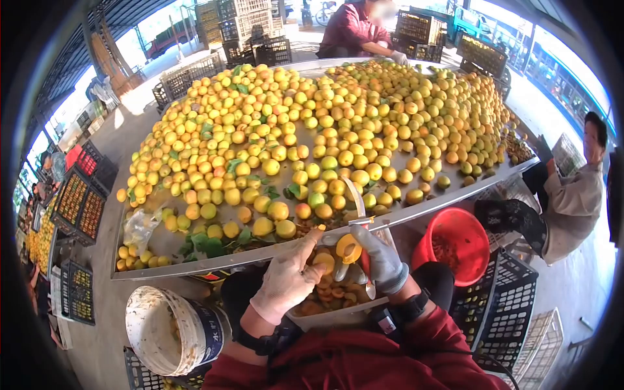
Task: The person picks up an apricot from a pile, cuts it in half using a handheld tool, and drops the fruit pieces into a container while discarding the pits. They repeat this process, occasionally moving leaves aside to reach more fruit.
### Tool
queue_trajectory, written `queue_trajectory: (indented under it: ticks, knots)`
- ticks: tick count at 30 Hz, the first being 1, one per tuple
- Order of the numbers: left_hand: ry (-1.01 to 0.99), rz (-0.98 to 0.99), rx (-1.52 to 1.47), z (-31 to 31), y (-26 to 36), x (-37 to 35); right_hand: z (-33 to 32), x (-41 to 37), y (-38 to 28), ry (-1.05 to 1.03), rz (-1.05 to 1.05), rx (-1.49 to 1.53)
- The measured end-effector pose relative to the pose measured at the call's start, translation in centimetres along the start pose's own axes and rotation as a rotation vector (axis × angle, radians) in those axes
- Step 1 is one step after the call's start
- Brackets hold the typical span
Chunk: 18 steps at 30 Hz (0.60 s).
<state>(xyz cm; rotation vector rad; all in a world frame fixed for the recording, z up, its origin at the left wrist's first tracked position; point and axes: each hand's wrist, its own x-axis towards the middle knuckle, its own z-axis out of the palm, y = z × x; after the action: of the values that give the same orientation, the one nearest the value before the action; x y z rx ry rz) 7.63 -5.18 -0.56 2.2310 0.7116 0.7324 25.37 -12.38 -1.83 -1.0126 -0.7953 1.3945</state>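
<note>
My left hand (pixel 286 281), in a thin pale glove with a stained index fingertip stretched out, pinches an apricot half (pixel 323 262) near the thumb. Close beside it, my grey-gloved right hand (pixel 383 260) is closed round a knife (pixel 354 195), whose curved blade points up over the table edge. Against the fingers of that same hand rests another apricot half (pixel 350 247), its hollow cut face showing. Below both hands, a pale container (pixel 354 309) holds cut apricot pieces. Whole apricots (pixel 260 130) cover much of the metal table (pixel 286 248) in front of me.
A white bucket (pixel 146 331) stands at lower left, a red bucket (pixel 426 250) at right with scraps inside. Black crates (pixel 504 305) lie beyond it. One person (pixel 354 29) sits across the table, another person (pixel 575 195) at right. A plastic bag (pixel 140 227) lies at the table's left.
</note>
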Motion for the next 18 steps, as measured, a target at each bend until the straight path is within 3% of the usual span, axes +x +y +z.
queue_trajectory:
  ticks: [4, 8, 10, 13, 15, 18]
  knots:
    - [0.178, -0.019, -0.057, 0.6, 0.0, 0.5, 0.5, -1.0, -1.4, 0.041, 0.036, -0.057]
    - [0.179, -0.051, 0.002, -0.2, -1.2, 0.1, 0.2, -0.5, -0.9, -0.016, 0.161, -0.080]
    - [0.277, 0.059, 0.238, -0.6, -2.2, -0.2, 0.1, -0.3, -0.4, -0.032, 0.187, -0.012]
    - [0.294, -0.007, 0.486, -3.3, -3.2, -0.9, -0.1, -0.1, -0.3, -0.101, 0.163, 0.034]
    - [0.316, -0.076, 0.360, -4.7, -3.5, -1.3, 1.2, -0.3, -0.7, 0.012, 0.091, 0.029]
    - [0.450, -0.026, 0.334, -5.1, -3.1, -1.5, 0.5, 0.1, -0.3, -0.073, 0.141, 0.002]
